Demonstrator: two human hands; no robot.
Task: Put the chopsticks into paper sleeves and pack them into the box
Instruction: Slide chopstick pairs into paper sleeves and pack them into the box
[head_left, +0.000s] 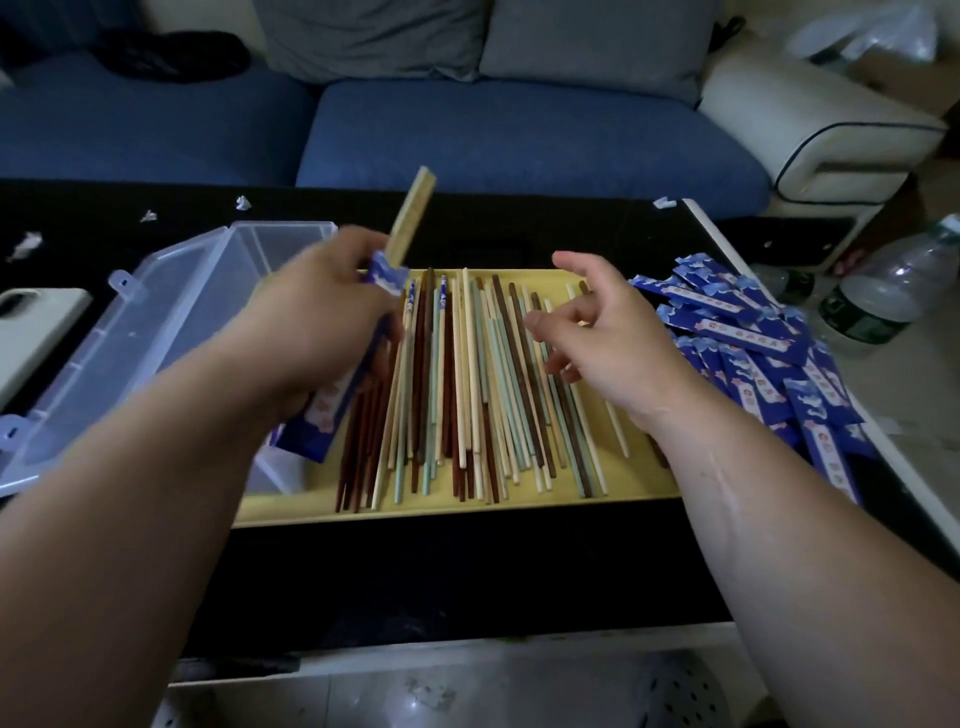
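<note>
My left hand (322, 312) grips a blue paper sleeve (332, 410) with a pale wooden chopstick pair (413, 215) sticking out of its top, held tilted over the left end of the yellow tray (457, 512). Several loose chopsticks (467, 384), brown, cream and pale green, lie side by side in the tray. My right hand (597, 332) hovers over them with fingers loosely spread and holds nothing. A clear plastic box (171, 312) with its lid open stands to the left of the tray. A pile of blue sleeves (753, 353) lies to the right.
The black table (467, 577) carries small paper scraps along its far edge. A white phone (31, 332) lies at the far left. Plastic bottles (883, 291) stand at the right. A blue sofa (467, 130) is behind the table.
</note>
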